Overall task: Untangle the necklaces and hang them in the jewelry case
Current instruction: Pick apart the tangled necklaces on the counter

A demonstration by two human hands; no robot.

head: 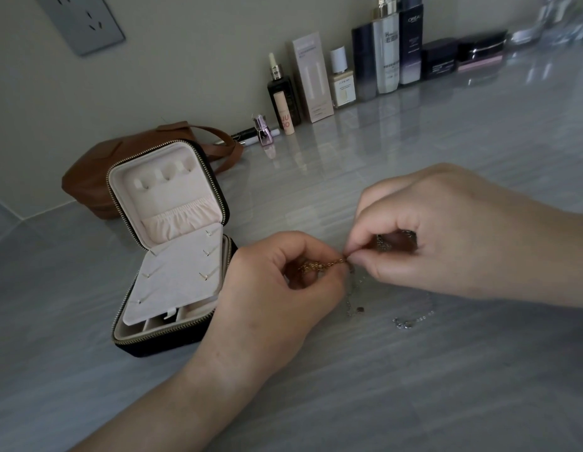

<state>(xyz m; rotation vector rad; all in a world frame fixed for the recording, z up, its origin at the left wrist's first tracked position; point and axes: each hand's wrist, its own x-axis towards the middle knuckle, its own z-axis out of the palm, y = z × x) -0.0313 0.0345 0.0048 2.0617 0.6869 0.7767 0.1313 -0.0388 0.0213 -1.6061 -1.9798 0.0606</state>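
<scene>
- Thin gold chain [326, 265] pulled into a short line between the two hands, just above the grey table [414, 141].
- Curled left hand [277, 288], thumb and fingers pinching a small bunch of the gold chain.
- Curled right hand [446, 230] too, fingertips [360, 247] nipping the other end of that short line.
- Something darker and chain-like tucked under the right palm, too dim to tell what.
- Loose silver chain [410, 321] lying on the table below the right hand, with a small dark charm [360, 309] near it.
- Hard to tell if joined to the gold one.
- Open jewelry case [172, 243] on the table, just left of the left hand, lid up.
- Little hooks [167, 174] in the lid bare, so nothing hung there yet.
- Looks very light, thin and floppy.
- Likely to slip through fingers and to knot again if dropped in a heap.
- Probably easy to snap or bend, so better to pull softly and never yank.
- Best to pinch close to the knot with fingertips, one hand on each side, and wiggle the loops apart.
- For hanging, best to hold near the clasp and let the rest dangle straight.
- Behind the case, a brown bag [94, 177]; along the wall, bottles [384, 50], well apart from the hands.
</scene>
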